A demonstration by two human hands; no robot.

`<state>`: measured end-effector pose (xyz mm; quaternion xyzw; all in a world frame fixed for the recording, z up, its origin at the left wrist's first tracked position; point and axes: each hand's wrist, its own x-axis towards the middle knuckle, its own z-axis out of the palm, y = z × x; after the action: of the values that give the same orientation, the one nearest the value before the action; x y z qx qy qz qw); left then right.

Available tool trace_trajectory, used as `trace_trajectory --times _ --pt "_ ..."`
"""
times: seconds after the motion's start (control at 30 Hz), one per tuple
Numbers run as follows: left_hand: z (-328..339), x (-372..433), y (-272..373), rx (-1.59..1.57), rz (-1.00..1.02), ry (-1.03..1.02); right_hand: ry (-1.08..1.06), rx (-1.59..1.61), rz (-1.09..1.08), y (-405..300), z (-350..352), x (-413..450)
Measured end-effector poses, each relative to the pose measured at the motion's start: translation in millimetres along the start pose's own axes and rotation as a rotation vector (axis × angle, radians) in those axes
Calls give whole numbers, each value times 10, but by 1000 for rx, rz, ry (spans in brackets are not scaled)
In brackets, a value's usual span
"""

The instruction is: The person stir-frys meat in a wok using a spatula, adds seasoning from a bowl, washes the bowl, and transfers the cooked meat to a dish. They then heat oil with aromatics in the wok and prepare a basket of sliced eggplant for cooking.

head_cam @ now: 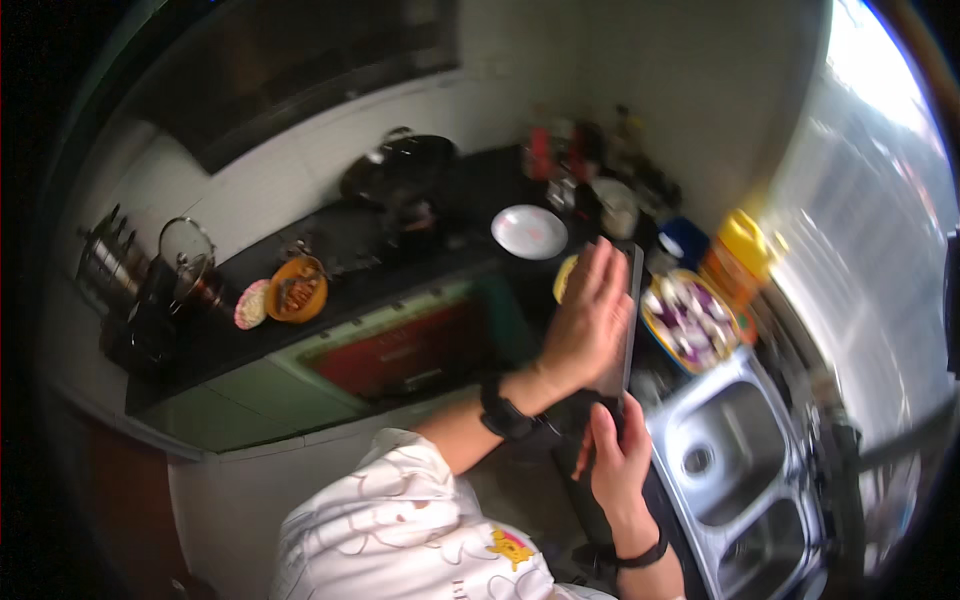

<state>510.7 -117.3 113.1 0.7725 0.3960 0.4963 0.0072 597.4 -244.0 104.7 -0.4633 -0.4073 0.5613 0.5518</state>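
My right hand is closed around the handle of a kitchen cleaver, its broad blade pointing away from me. Flat along the blade lies my left hand, fingers stretched out and holding nothing; it covers much of the metal. A black watch is on my left wrist and a dark band on the right. Partly hidden behind my left fingers is a yellow container. Just right of the blade, cut purple-and-white pieces, apparently onion, fill a yellow-rimmed basket.
A double-bowl steel sink lies right of my hands. Beyond are a white plate, a yellow jug and a dark wok. Farther left stand an orange bowl of brown food, a pink-rimmed dish and a knife holder.
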Motion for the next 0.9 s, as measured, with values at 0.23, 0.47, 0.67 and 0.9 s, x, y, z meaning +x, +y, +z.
trace_trajectory --times 0.23,0.47,0.67,0.9 --pt "-1300 948 -3521 274 -407 -33 -365 -127 -7 195 2396 2514" --pt "-1228 637 -5236 302 -828 -130 -272 -559 -103 646 2702 3256" --pt "-1181 787 -5005 111 -871 142 -204 -655 -283 546 2040 3131" --pt "-1064 1052 -2952 -330 -559 -61 -78 -43 123 -33 165 1453"
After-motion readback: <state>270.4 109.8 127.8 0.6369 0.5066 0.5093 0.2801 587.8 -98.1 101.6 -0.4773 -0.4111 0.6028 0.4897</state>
